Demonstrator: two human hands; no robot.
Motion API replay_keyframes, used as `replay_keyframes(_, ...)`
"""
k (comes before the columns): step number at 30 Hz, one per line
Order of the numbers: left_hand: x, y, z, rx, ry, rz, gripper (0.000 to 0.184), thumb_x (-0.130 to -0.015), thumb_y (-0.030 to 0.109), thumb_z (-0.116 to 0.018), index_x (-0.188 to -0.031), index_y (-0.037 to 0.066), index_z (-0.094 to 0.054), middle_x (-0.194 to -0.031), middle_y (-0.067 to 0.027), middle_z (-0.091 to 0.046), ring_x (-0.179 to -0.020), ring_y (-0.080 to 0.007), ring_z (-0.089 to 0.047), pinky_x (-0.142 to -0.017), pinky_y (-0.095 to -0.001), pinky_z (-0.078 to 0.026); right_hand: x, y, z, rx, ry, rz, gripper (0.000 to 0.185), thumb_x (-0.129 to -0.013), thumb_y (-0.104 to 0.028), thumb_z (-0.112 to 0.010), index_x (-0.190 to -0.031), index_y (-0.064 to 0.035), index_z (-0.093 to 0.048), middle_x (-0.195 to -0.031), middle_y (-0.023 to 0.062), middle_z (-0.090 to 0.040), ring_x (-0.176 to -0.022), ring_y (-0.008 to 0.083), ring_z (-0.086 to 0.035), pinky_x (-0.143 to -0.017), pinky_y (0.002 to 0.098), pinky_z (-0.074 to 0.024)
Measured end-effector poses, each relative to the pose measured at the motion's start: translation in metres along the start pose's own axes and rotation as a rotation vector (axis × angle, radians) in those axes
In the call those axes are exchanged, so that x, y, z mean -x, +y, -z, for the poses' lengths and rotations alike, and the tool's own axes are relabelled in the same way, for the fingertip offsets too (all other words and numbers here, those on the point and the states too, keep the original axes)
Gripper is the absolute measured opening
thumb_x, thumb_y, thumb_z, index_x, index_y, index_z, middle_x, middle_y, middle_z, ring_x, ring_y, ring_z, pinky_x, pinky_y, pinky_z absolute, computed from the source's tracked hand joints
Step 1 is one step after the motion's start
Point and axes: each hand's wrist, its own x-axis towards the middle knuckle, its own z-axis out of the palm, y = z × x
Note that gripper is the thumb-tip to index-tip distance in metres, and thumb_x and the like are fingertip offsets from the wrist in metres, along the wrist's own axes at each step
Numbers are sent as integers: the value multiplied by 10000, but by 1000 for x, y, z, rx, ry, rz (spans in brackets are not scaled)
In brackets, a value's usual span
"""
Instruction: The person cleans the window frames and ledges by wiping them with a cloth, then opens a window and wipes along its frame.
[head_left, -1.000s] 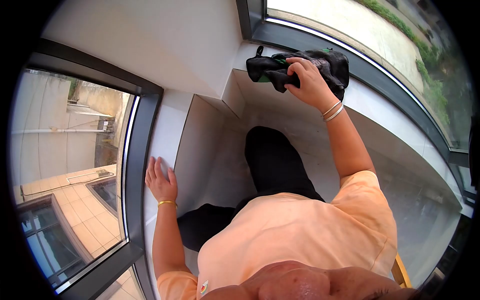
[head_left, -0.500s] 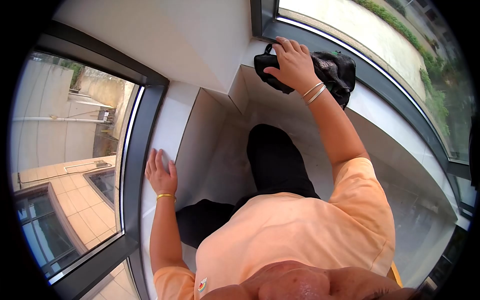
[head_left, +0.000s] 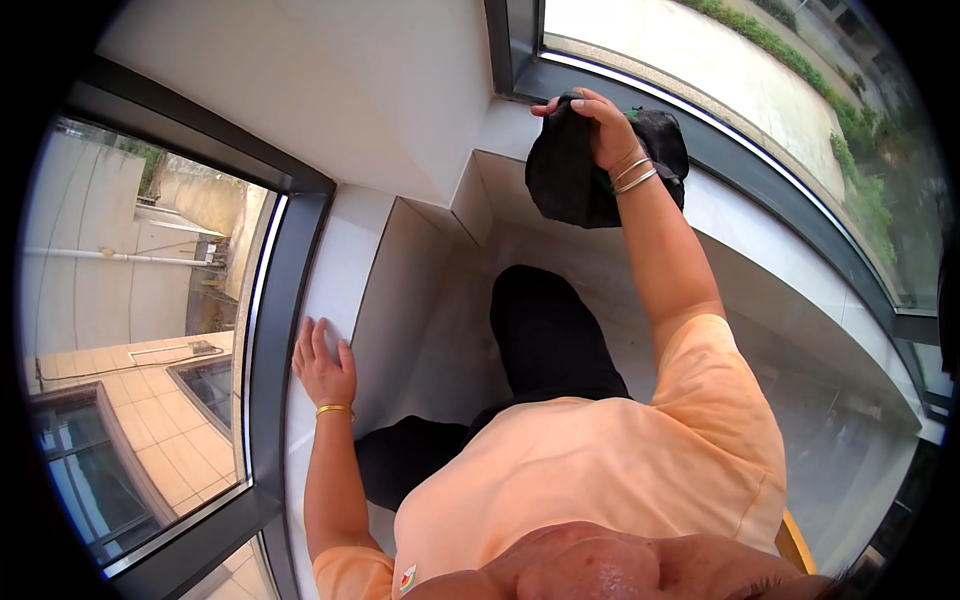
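At the top, my right hand (head_left: 612, 135) grips the upper edge of a floppy black fabric bag (head_left: 573, 178), fingers curled over it. The cloth hangs over the inner edge of the white window ledge (head_left: 718, 205). More of its dark, crumpled material shows to the right of my wrist. My left hand (head_left: 325, 370) rests on the white sill (head_left: 347, 240) at the left, fingers outstretched and nothing held.
Dark window frames (head_left: 285, 300) border both ledges. A white wall corner (head_left: 440, 110) juts in between them. My black-trousered knee (head_left: 545, 320) is below the bag, beside a grey tiled recess (head_left: 430, 270). Buildings and plants show through the glass.
My right hand has gone from lying spread over the bag to gripping its edge. The fabric's near part is now lifted and hangs lower. My left hand stays on the sill.
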Motion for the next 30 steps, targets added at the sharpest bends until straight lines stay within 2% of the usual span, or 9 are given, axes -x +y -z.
replay_keyframes(3, -1, -1, 0, 1, -12, 14, 499, -912, 282, -616, -1381, 128, -545, -1499, -111, -487, -1358, -332, -451, -1133, -476, -315, -7, 12, 16, 71, 79, -15, 205, -858, -84, -628, -1033, 23, -637, -976, 151, -692, -1077, 285, -675, -864, 368, -563)
replay_keyframes(7, 0, -1, 1, 4, -5, 9, 484, -924, 284, -607, -1382, 137, -543, -1498, -104, -491, -1358, -330, -457, -1129, -478, -320, -15, 17, 4, 427, 222, -61, 307, -835, -133, -701, -1075, 33, -606, -963, 136, -674, -1004, 233, -663, -831, 346, -552)
replay_keyframes(9, 0, 0, 3, -4, -9, 7, 472, -937, 285, -599, -1382, 140, -541, -1495, -97, -497, -1359, -327, -462, -1126, -478, -324, -28, 22, -12, 1126, 337, -32, 367, -812, -148, -717, -1057, 85, -576, -938, 181, -691, -888, 273, -668, -782, 345, -538)
replay_keyframes(10, 0, 0, 2, 2, -10, 8, 483, -924, 282, -606, -1381, 138, -543, -1498, -103, -491, -1358, -330, -457, -1130, -478, -320, -32, 21, -26, 1369, 334, 24, 472, -809, -196, -724, -1115, 104, -527, -936, 254, -669, -923, 370, -674, -799, 384, -544)
replay_keyframes(13, 0, 0, 1, 4, -23, 13, 493, -912, 276, -612, -1380, 135, -544, -1503, -108, -483, -1358, -332, -453, -1134, -478, -315, -45, 54, -41, 1646, 352, 119, 493, -852, -277, -669, -1190, 40, -501, -1144, 260, -649, -1059, 445, -635, -886, 471, -530)
replay_keyframes(14, -1, 0, 1, 3, -26, 27, 493, -912, 274, -611, -1381, 135, -544, -1504, -108, -483, -1358, -330, -454, -1134, -478, -314, -42, 63, -47, 1679, 361, 168, 456, -878, -342, -640, -1163, -4, -526, -1179, 205, -648, -1057, 420, -645, -898, 479, -526)
replay_keyframes(17, -2, 0, 1, -9, -29, 18, 495, -913, 273, -608, -1384, 135, -542, -1506, -107, -483, -1357, -327, -454, -1133, -476, -315, -47, 73, -43, 1648, 293, 203, 313, -927, -290, -565, -1119, -43, -578, -1104, 187, -660, -991, 403, -662, -847, 485, -544)
replay_keyframes(25, -3, 8, 7, -4, -8, -7, 478, -914, 259, -615, -1371, 131, -555, -1491, -110, -500, -1334, -337, -475, -1121, -466, -326, -56, 82, -40, 1689, 428, 353, 239, -938, -248, -588, -1095, -69, -616, -1021, 142, -664, -872, 370, -686, -754, 458, -565)
replay_keyframes(30, -4, 8, 6, 1, -5, -22, 478, -917, 256, -612, -1370, 120, -552, -1484, -128, -503, -1327, -344, -483, -1112, -469, -335, -46, 75, -28, 1534, 125, 360, 296, -937, -285, -606, -1123, -55, -621, -1074, 146, -672, -945, 384, -676, -813, 453, -556)
